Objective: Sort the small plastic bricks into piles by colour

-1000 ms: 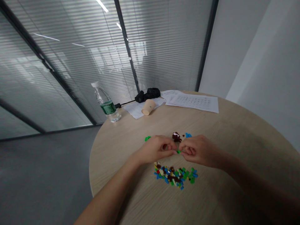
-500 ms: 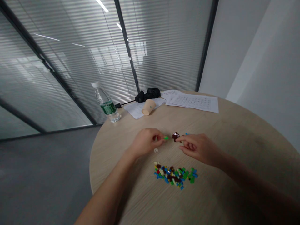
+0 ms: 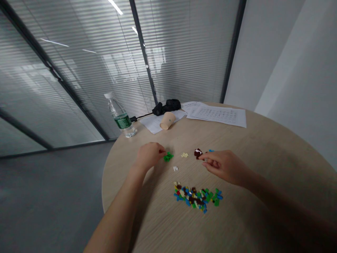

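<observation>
My left hand (image 3: 150,154) is over the left of the table, its fingertips pinched together at the edge of a small pile of green toy bricks (image 3: 168,157). Whether a brick is still between those fingertips is hidden. My right hand (image 3: 222,166) hovers beside a dark brown brick pile (image 3: 198,153), index finger stretched towards it, thumb apart and other fingers curled. Behind that hand, blue bricks (image 3: 211,150) show in part. Between the hands lie cream bricks (image 3: 184,155) and a few white bricks (image 3: 175,168). Nearer me spreads a mixed-colour brick heap (image 3: 196,197).
On the round wooden table (image 3: 163,225), a water bottle (image 3: 122,119) stands at the far left edge. A paper cup (image 3: 167,121) lies on its side on paper, near a black bundle (image 3: 172,105). Printed sheets (image 3: 218,115) lie at the back.
My left hand has moved left with a green brick, from near the brown pile to the green pile, uncovering the green and cream bricks. My right hand has hardly moved.
</observation>
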A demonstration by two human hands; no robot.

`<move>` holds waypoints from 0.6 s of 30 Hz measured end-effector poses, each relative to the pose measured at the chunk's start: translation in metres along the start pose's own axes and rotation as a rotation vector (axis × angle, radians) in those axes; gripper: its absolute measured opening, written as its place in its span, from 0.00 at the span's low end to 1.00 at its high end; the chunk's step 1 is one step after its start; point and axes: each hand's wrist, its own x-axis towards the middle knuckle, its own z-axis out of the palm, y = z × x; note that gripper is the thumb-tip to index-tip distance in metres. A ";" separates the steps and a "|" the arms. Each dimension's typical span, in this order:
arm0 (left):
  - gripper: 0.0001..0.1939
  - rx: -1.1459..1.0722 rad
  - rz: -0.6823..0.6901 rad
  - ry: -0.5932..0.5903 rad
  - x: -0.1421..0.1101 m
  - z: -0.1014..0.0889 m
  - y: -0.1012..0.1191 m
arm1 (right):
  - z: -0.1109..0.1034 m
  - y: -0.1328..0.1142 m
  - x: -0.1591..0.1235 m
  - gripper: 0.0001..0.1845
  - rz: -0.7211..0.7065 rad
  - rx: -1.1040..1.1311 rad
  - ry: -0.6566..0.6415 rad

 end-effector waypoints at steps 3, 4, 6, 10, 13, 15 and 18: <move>0.10 -0.002 0.000 -0.010 0.001 0.002 -0.002 | 0.000 0.000 0.000 0.11 0.008 0.002 -0.007; 0.10 -0.002 0.004 -0.017 0.001 0.002 -0.002 | -0.001 0.000 0.000 0.11 0.013 0.004 -0.011; 0.10 0.001 0.007 -0.025 0.001 0.002 -0.002 | -0.002 0.000 0.001 0.11 0.022 0.011 -0.014; 0.11 0.012 0.015 0.004 0.000 -0.001 0.000 | -0.005 0.001 0.001 0.09 0.042 0.047 -0.057; 0.11 -0.038 0.067 0.070 0.000 -0.002 0.003 | -0.009 0.002 0.000 0.06 -0.024 0.109 -0.183; 0.11 -0.110 0.172 0.106 0.001 -0.001 0.007 | -0.012 0.002 -0.002 0.04 -0.073 0.164 -0.312; 0.10 -0.215 0.358 0.127 0.000 0.002 0.012 | -0.016 0.001 -0.006 0.04 -0.037 0.249 -0.494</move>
